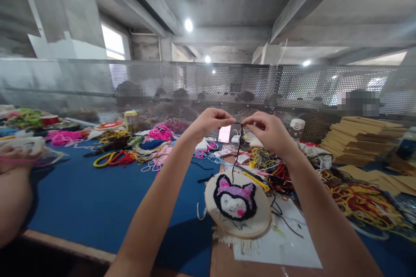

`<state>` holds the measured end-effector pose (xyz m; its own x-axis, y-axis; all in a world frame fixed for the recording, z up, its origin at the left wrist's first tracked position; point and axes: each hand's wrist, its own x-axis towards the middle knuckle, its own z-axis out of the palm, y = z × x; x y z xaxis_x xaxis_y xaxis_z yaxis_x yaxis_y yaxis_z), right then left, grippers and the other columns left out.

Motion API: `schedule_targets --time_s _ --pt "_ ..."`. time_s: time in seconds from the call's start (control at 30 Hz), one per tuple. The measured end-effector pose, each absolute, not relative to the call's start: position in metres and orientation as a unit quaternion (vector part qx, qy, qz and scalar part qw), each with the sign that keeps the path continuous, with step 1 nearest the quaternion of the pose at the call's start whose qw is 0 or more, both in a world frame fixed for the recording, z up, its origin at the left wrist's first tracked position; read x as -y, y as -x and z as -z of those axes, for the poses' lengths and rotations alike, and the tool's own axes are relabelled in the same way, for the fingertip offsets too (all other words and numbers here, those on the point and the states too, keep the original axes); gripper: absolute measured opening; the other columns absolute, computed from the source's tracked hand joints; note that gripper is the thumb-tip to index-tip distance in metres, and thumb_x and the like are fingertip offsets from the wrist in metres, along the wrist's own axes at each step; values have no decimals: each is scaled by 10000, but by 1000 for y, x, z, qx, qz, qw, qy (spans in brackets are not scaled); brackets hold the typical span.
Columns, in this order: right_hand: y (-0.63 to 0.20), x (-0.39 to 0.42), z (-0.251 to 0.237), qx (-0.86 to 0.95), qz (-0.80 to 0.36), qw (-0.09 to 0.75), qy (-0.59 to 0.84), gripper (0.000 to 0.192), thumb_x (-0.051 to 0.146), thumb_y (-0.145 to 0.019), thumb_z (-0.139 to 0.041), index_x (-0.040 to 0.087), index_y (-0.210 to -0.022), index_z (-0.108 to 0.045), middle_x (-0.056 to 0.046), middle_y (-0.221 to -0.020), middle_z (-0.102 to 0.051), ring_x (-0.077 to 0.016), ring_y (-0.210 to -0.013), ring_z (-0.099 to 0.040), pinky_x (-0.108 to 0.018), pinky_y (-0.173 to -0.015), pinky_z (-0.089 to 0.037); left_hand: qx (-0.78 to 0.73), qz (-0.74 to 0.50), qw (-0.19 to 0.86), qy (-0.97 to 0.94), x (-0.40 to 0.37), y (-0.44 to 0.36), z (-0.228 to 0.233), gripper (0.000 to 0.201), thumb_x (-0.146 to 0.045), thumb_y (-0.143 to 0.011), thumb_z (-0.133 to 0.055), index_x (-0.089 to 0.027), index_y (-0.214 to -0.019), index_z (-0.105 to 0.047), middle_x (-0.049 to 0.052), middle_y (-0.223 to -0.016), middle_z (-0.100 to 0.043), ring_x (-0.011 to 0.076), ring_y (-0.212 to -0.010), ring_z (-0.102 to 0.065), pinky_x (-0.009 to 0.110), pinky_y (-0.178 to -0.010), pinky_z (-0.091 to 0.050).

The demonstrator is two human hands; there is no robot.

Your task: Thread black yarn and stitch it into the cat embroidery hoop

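Grip, left hand [212, 122]: thumb and forefinger pressed together on the upper end of a black yarn strand [236, 152], raised well above the counter [91, 201]; held high, seemingly to keep the strand taut and clear of the clutter below.

Grip, right hand [266, 130]: fingertips pinched shut on the same strand, just beside the left grip, nearly touching it; whether a needle or threader sits between the two pinches cannot be told, too small.

Black yarn strand: hanging straight down from the two grips, lower end meeting the work beneath; plumb line suggests tension from above.

Embroidery hoop [238, 205]: directly below the grips, flat on the counter, partly over a white paper sheet [286, 246]; carries a tufted cat-like face in black, purple, white and pink, face up toward the person.

Yellow tool [256, 180]: below and slightly right of the grips, touching the hoop's far rim; exact kind not legible.

Yarn tangle, red and yellow [364, 201]: right of and below the right grip, loose on the counter.

Yarn heaps, pink and blue [156, 138]: left of the left grip, farther back.

Phone [224, 133]: just behind and beneath the grips, screen lit, propped.

Cardboard stack [360, 138]: far right of the grips.

Another person's hand [13, 156]: far left, separate, at its own work.

Perforated screen [292, 86]: behind everything.
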<state>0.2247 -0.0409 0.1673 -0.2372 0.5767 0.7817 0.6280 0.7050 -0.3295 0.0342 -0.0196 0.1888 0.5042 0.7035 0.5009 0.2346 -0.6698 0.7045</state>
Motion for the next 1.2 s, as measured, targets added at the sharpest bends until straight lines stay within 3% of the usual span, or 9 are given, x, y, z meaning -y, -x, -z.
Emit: schedule_targets --time_s 0.17,0.37,0.57,0.7,0.87,1.1,1.2 --pt "-223 43 -169 758 3 555 343 137 178 -766 -529 187 -796 -662 -28 -771 -599 -119 -605 -487 -273 -549 -375 -297 -411 295 -810 23 -35 -190 220 -336 -739 -606 -151 -625 -577 -41 -534 -348 71 -492 -262 251 -492 -201" --pt "-222 51 -172 807 -72 492 317 132 178 -759 -543 190 -795 -669 -28 -793 -604 -128 -659 -517 -270 -559 -376 -265 -402 329 -812 18 -32 -189 272 -355 -765 -579 -164 -583 -511 -39 -532 -298 74 -485 -246 255 -486 -178" --pt "-224 51 -171 810 48 460 362 166 145 -756 -518 196 -753 -676 -21 -752 -604 -109 -570 -472 -269 -530 -354 -285 -402 299 -817 23 -31 -191 262 -351 -752 -594 -166 -580 -520 -34 -549 -324 75 -495 -261 253 -489 -199" --pt "-224 47 -169 780 101 498 366 171 140 -773 -500 193 -775 -662 -26 -760 -592 -114 -578 -465 -273 -539 -355 -287 -410 282 -819 24 -33 -191 215 -332 -753 -592 -158 -628 -575 -30 -563 -367 77 -512 -292 250 -497 -215" --pt "-224 44 -169 741 32 574 347 151 166 -785 -507 182 -818 -653 -29 -780 -596 -118 -600 -480 -265 -519 -359 -310 -410 283 -810 21 -36 -188 207 -330 -749 -600 -149 -648 -594 -44 -530 -360 66 -481 -270 243 -483 -216" --pt "-226 41 -170 735 6 586 342 132 181 -771 -537 172 -815 -661 -30 -777 -608 -114 -605 -487 -264 -529 -369 -292 -413 291 -812 13 -38 -182 214 -327 -758 -589 -138 -657 -587 -6 -574 -496 73 -538 -423 214 -514 -308" --pt "-225 41 -169 741 7 580 338 133 168 -772 -534 163 -814 -661 -29 -771 -605 -109 -601 -482 -262 -533 -369 -289 -416 321 -800 11 -39 -182 198 -319 -766 -575 -126 -762 -621 36 -692 -582 85 -618 -504 210 -558 -362"
